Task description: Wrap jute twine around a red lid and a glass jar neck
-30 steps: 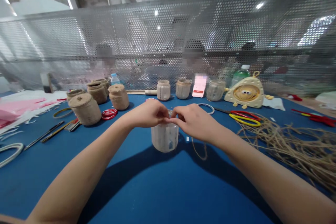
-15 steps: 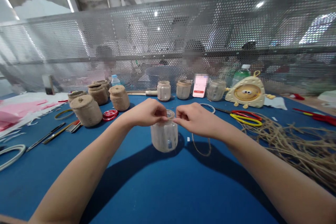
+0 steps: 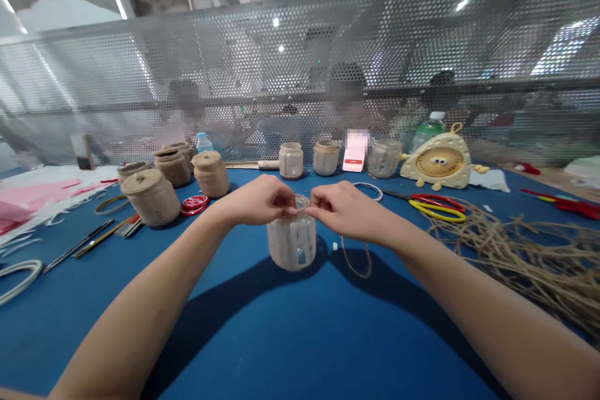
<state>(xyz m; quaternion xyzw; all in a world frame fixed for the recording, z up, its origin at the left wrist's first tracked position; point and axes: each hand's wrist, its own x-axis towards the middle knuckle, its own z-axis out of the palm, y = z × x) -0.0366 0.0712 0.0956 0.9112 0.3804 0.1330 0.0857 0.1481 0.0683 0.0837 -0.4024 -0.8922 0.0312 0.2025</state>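
A clear glass jar (image 3: 291, 242) with pale tape strips down its sides stands upright on the blue table (image 3: 262, 325). My left hand (image 3: 255, 201) pinches at the jar's neck from the left. My right hand (image 3: 344, 209) pinches a strand of jute twine (image 3: 356, 259) at the neck from the right. The twine hangs off my right hand and loops on the table beside the jar. The fingertips of both hands nearly meet over the jar's mouth.
Several twine-wrapped jars (image 3: 152, 197) stand at left, with a red lid (image 3: 195, 203) and tools (image 3: 87, 240). Three jars (image 3: 327, 158), a phone (image 3: 355, 151) and a small yellow fan (image 3: 438, 162) line the back. Scissors (image 3: 438, 207) and loose twine (image 3: 525, 250) lie right. People sit behind the mesh screen (image 3: 300, 75).
My hands drew slightly apart at the jar's neck, then closed in again. The twine loop on the table shifted a little. The jar stayed in place.
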